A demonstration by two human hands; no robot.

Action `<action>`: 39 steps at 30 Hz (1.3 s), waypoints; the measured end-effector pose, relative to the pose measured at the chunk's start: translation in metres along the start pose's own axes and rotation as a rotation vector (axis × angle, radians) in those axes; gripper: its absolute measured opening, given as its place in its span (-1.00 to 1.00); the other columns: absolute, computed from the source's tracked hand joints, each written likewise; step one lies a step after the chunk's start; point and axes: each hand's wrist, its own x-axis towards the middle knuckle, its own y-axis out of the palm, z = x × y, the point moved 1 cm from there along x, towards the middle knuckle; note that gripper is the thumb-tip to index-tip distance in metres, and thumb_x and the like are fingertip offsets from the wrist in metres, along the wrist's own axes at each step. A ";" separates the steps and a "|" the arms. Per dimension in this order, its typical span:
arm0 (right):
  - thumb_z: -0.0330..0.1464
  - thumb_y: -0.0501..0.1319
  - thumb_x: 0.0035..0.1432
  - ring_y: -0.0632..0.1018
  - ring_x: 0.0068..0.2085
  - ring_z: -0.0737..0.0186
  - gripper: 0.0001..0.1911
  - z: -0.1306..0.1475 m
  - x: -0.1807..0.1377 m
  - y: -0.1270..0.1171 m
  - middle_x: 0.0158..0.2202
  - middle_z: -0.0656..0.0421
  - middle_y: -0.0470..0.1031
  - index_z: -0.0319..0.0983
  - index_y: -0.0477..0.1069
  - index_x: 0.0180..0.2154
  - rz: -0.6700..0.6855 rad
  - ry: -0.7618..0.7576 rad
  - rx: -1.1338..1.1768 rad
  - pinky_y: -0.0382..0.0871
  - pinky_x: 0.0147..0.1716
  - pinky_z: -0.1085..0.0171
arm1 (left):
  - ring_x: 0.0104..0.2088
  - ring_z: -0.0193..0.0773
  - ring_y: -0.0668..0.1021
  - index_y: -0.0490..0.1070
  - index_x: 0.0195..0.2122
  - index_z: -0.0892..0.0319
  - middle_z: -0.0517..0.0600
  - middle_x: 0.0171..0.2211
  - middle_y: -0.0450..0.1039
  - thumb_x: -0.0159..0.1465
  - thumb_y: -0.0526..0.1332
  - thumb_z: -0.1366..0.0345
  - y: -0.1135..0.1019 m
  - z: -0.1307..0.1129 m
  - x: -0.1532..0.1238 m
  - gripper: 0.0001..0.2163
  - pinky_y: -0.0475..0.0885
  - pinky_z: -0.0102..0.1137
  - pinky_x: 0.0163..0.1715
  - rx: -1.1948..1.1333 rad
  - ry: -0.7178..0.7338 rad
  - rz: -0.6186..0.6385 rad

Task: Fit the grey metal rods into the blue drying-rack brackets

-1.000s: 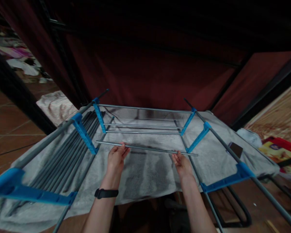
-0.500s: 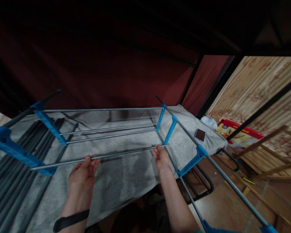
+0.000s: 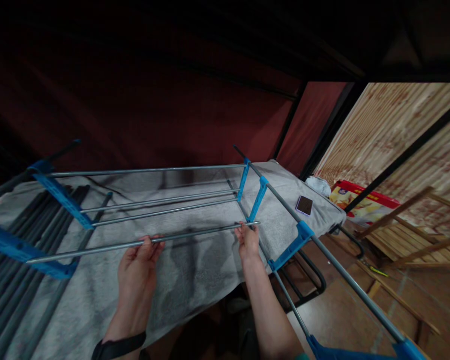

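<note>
Both of my hands hold one thin grey metal rod (image 3: 195,235) level above a grey towel (image 3: 195,275). My left hand (image 3: 139,260), a black band on its wrist, pinches the rod left of its middle. My right hand (image 3: 248,241) grips it close to its right end, which sits at the foot of a blue plastic connector (image 3: 257,200). That connector belongs to a rack frame (image 3: 322,255) of grey tubes. Three rods (image 3: 161,200) are fitted across the frame further back.
Several loose dark tubes (image 3: 18,300) lie on the towel at the left, under blue side brackets (image 3: 22,250). A dark phone (image 3: 304,205) rests at the towel's right edge. A red box (image 3: 363,205) and wooden slats (image 3: 408,240) lie on the floor to the right.
The view has swung to the right. My right hand has brought the rod's right end up to the blue connector, and my left hand still holds the rod.
</note>
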 end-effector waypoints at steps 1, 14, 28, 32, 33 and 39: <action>-0.52 0.28 0.00 0.57 -0.39 0.38 -0.51 0.001 0.001 -0.002 -0.37 0.34 0.53 -0.07 0.21 -0.06 -0.010 0.004 0.012 0.54 -0.31 0.33 | -0.30 -0.33 0.59 0.47 -0.39 0.20 -0.07 -0.40 0.52 0.14 0.34 0.46 0.000 0.001 -0.001 -0.93 0.55 -0.36 -0.15 0.003 0.035 0.019; -0.55 0.21 -0.10 0.56 -0.48 0.41 -0.53 -0.001 0.004 -0.010 -0.46 0.40 0.49 -0.07 0.22 -0.13 0.000 0.058 -0.053 0.45 -0.44 0.42 | -0.21 -0.17 0.63 0.43 -0.11 0.11 0.00 -0.27 0.57 0.13 0.40 0.24 0.022 -0.003 -0.013 -0.68 0.52 -0.21 -0.09 0.103 0.244 0.219; -0.37 0.29 0.05 0.57 -0.47 0.29 -0.68 -0.042 -0.074 0.012 -0.46 0.19 0.56 -0.20 0.39 -0.10 0.599 0.502 -0.282 0.47 -0.44 0.34 | -0.18 -0.18 0.58 0.48 -0.03 0.13 0.04 -0.27 0.53 0.26 0.29 0.20 0.033 -0.005 -0.038 -0.73 0.45 -0.30 -0.02 0.202 0.324 0.236; -0.26 0.34 0.05 0.53 -0.53 0.28 -0.57 -0.037 -0.083 0.016 -0.49 0.15 0.57 -0.28 0.45 -0.04 0.874 0.577 -0.419 0.38 -0.53 0.35 | -0.32 -0.27 0.50 0.44 0.09 0.07 -0.05 -0.36 0.44 0.32 0.22 0.17 0.024 -0.032 -0.033 -0.67 0.41 -0.40 -0.15 0.247 0.494 0.151; -0.27 0.36 0.02 0.55 -0.50 0.27 -0.57 -0.037 -0.082 0.017 -0.46 0.12 0.59 -0.29 0.47 -0.07 0.879 0.565 -0.427 0.40 -0.50 0.34 | -0.36 -0.28 0.46 0.44 0.10 0.06 -0.06 -0.39 0.41 0.33 0.21 0.17 0.023 -0.037 -0.032 -0.67 0.40 -0.42 -0.21 0.259 0.529 0.130; -0.38 0.40 -0.14 0.58 -0.41 0.27 -0.66 -0.039 -0.061 0.025 -0.35 0.06 0.63 -0.29 0.51 -0.23 0.612 0.415 -0.342 0.45 -0.38 0.31 | -0.47 -0.32 0.35 0.44 0.09 0.06 -0.10 -0.45 0.33 0.34 0.18 0.13 0.035 -0.053 -0.042 -0.67 0.31 -0.46 -0.44 0.275 0.629 0.097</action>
